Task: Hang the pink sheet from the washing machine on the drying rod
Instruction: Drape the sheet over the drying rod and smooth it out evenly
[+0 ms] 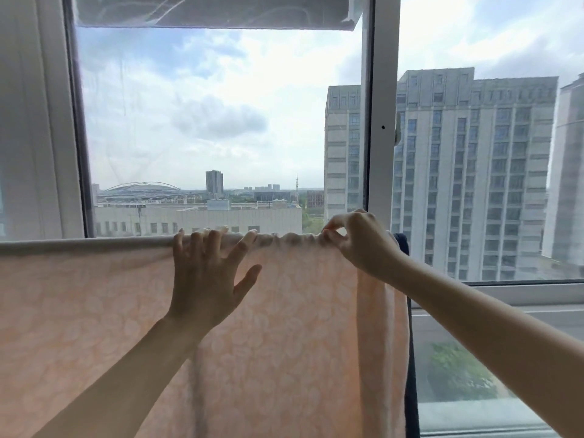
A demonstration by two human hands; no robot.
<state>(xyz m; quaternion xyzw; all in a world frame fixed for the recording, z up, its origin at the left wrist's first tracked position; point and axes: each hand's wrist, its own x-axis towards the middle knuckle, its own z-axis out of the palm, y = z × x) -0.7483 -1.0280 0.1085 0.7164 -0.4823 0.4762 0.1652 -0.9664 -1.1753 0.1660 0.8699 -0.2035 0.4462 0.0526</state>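
Now spreading the pink sheet [284, 311] along the drying rod [79, 241].
My left hand [205, 279] rests flat, grip open; my right hand [360, 245] pinches the bunched edge, which I judge needs drawing rightward.

Both bare arms reach up and forward from the lower corners. The left hand [205, 276] is spread flat, palm away, its fingers [215, 245] straight and splayed with tips hooked over the top, thumb angled out to the right. The right hand [360, 245] is bent at the wrist, its thumb and forefinger pinched together at the upper left.
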